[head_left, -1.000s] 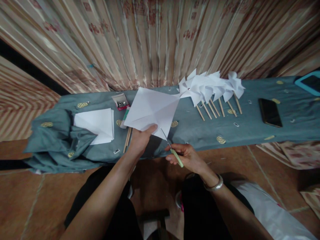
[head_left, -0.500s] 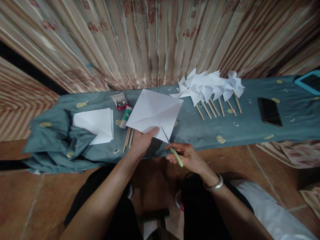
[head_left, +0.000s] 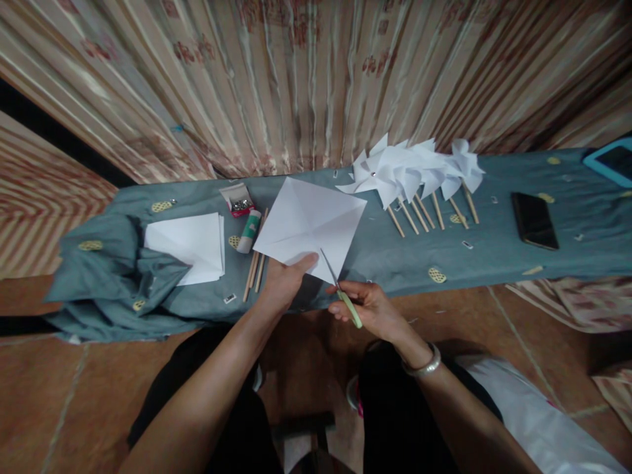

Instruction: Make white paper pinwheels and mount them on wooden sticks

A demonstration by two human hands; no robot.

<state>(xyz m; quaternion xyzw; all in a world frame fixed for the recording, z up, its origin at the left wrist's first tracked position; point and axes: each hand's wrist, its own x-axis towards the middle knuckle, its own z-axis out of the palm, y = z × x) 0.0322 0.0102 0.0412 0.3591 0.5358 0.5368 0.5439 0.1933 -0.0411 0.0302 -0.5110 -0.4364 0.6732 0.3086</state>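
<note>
A square sheet of white paper (head_left: 311, 217) with faint creases is held over the bench, one corner toward me. My left hand (head_left: 289, 280) grips its near edge, thumb on top and the other fingers hidden underneath. In my right hand (head_left: 370, 306) is a pair of scissors (head_left: 349, 309) with pale green handles. Their blades lie along the paper's near right corner, pointing toward the middle of the sheet. Under the sheet's left side, several wooden sticks (head_left: 255, 273) partly show, beside a glue stick (head_left: 249, 232).
Several white paper pinwheels (head_left: 409, 171) on sticks lie at the back. Left of the glue stick are an open box of metal pins (head_left: 240, 199) and stacked paper (head_left: 190, 247). A black phone (head_left: 534, 220) rests rightward on the blue-green cloth (head_left: 484, 263). Behind hangs a curtain (head_left: 306, 85).
The sheet and my left hand have shifted slightly to the right, uncovering more of the sticks. My right hand and the scissors stay nearly in place.
</note>
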